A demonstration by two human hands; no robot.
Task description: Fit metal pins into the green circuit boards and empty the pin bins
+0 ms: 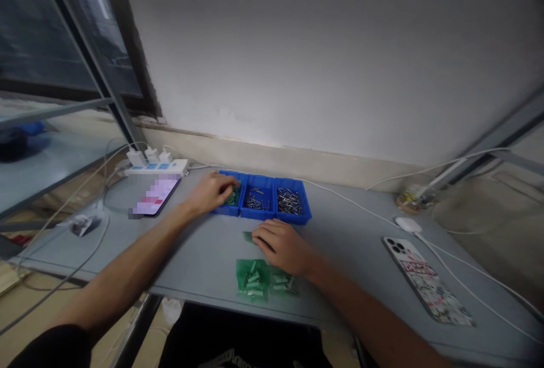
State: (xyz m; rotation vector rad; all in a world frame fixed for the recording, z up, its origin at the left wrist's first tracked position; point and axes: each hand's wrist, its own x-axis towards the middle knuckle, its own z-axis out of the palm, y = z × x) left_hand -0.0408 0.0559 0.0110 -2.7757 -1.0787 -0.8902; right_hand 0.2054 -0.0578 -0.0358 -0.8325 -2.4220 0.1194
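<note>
My left hand (215, 191) reaches into the left blue bin (230, 210), its fingers bent over small green pieces (233, 197); whether it grips any is too small to tell. In front of the bins, my right hand (278, 243) has its fingers closed at a small green plastic bag (247, 236), which pokes out to their left. The middle blue bin (257, 214) and the right blue bin (293, 219) hold metal screws. Nearer the front edge lie two green bags with pale plugs, the left bag (253, 278) and the right bag (284, 283), side by side.
A lit phone (157, 195) lies at the left below a white power strip (158, 167) with chargers. On the right are a patterned phone (427, 280), a white charging case (408, 224) and a glass dish (410, 202). White cables cross both sides of the table.
</note>
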